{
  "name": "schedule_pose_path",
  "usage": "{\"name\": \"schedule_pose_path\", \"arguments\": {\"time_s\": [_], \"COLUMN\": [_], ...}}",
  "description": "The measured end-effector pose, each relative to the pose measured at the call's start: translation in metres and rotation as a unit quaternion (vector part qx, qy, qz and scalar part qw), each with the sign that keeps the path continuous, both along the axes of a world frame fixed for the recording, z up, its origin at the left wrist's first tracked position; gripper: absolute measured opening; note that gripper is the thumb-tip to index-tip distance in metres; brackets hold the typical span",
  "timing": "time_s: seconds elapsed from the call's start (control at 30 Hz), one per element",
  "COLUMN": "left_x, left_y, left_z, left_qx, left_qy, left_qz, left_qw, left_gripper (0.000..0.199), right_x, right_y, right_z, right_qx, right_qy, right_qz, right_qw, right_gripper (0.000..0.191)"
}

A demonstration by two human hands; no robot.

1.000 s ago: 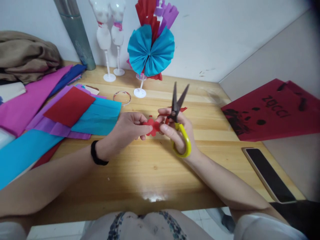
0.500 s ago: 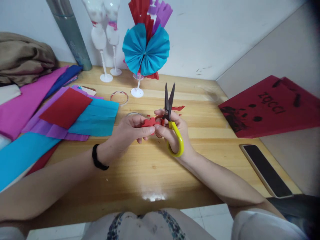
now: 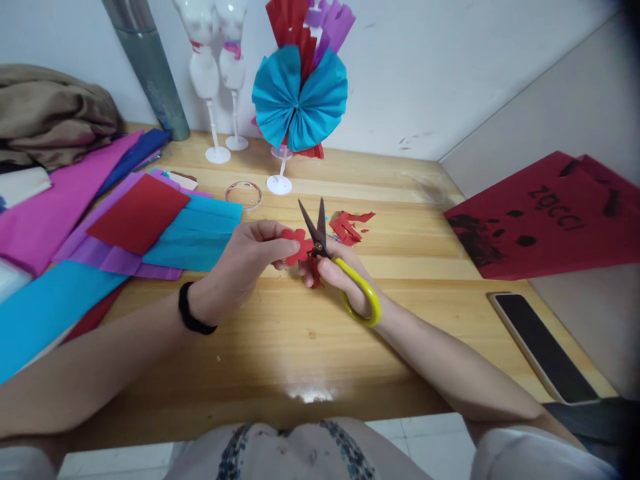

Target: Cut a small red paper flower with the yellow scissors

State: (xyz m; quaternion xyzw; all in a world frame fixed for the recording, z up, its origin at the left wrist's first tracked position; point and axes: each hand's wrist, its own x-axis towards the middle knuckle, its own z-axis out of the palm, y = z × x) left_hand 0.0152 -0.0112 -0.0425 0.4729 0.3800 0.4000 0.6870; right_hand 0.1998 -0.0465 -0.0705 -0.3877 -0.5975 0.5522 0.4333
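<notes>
Between the thumb and fingers of my left hand point(image 3: 257, 250) is a red paper flower point(image 3: 299, 247) with rounded petals. My right hand point(image 3: 345, 270) is closed around a pair of scissors point(image 3: 361, 293) with yellow handles and dark blades. The blades stand apart and point up and away, just right of the flower. A small red paper piece point(image 3: 315, 273) shows at my right fingers; whether they grip it is hard to see. Red paper scraps point(image 3: 347, 227) lie on the table behind my right hand.
Coloured paper sheets point(image 3: 195, 230) cover the left side. A blue paper-dressed mannequin point(image 3: 300, 100), two white mannequins point(image 3: 204, 73), a flask point(image 3: 150, 73) and a tape roll point(image 3: 243, 195) stand or lie behind. A red bag point(image 3: 545, 217) and phone point(image 3: 545, 347) are at right.
My hands have moved slightly apart, and more of the red flower shows. The scissors have tilted to the left and lowered. More of the red scraps behind my right hand is visible.
</notes>
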Motion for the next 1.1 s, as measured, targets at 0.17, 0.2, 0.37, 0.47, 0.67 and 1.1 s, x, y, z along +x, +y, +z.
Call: {"name": "schedule_pose_path", "arguments": {"time_s": [0.17,0.2,0.37,0.47,0.67,1.1], "left_x": [-0.001,-0.001,0.0,-0.001,-0.001,-0.01], "left_y": [-0.001,-0.001,-0.001,-0.001,0.0,0.017], "left_z": [0.008,0.009,0.009,0.008,0.006,0.0], "left_qx": [0.013,0.013,0.013,0.016,0.042,0.082], "left_qy": [0.029,0.031,0.032,0.029,0.01,0.043], "left_qz": [0.003,0.004,0.011,0.014,0.018,-0.055], "left_qw": [0.999,0.999,0.999,0.999,0.999,0.994], "left_gripper": [0.013,0.013,0.014,0.014,0.008,0.018], "right_x": [0.001,0.001,0.001,0.001,0.002,0.001], "right_y": [0.0,0.0,0.003,0.002,0.0,0.0], "right_z": [-0.002,-0.003,-0.007,-0.004,0.002,0.0], "right_qx": [0.064,0.072,0.109,0.09,0.077,0.056], "right_qy": [-0.048,-0.055,-0.064,-0.071,-0.087,-0.069], "right_qz": [0.029,0.028,0.034,0.035,0.033,0.05], "right_qw": [0.996,0.995,0.991,0.993,0.993,0.995], "right_gripper": [0.049,0.049,0.05,0.053,0.058,0.054]}}
